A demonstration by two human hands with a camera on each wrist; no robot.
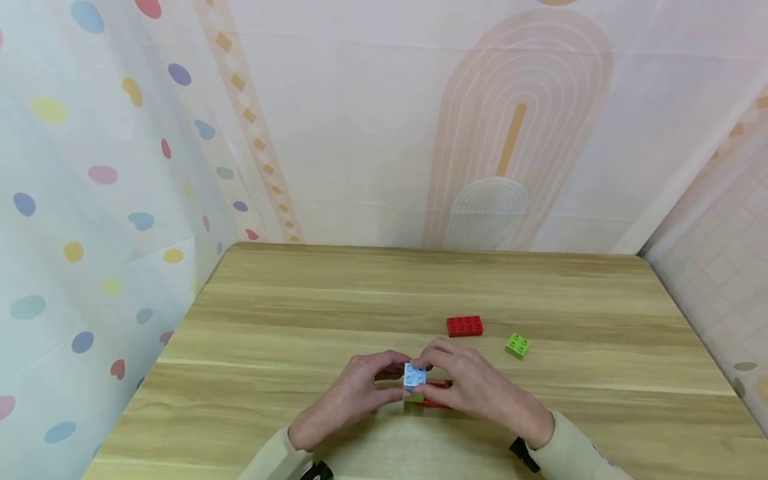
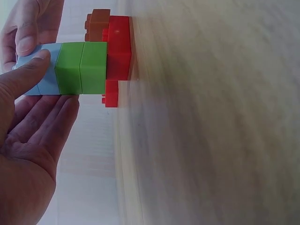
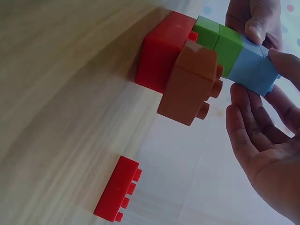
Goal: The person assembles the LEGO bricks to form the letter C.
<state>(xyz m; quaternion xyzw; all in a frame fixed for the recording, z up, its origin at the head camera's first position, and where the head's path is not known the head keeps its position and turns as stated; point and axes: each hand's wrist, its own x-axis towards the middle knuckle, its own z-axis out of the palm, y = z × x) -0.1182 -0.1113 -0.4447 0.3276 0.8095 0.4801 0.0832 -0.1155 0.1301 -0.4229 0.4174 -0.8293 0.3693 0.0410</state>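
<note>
Light-blue square plastic bricks top an upright two-brick green plastic column on a red rectangular plastic brick, long axis vertical, between left hand and right hand, neither clearly nearer, both pinching the blue, fingers part-curled.

A pale wood-grained counter fills the lower frame in the head view. Right of the lower centre lie a rectangular red plastic studded brick and a square lime-green plastic one. White cloth printed with peach arches spans the upper centre; white cloth with multicoloured spots hangs at left.
</note>
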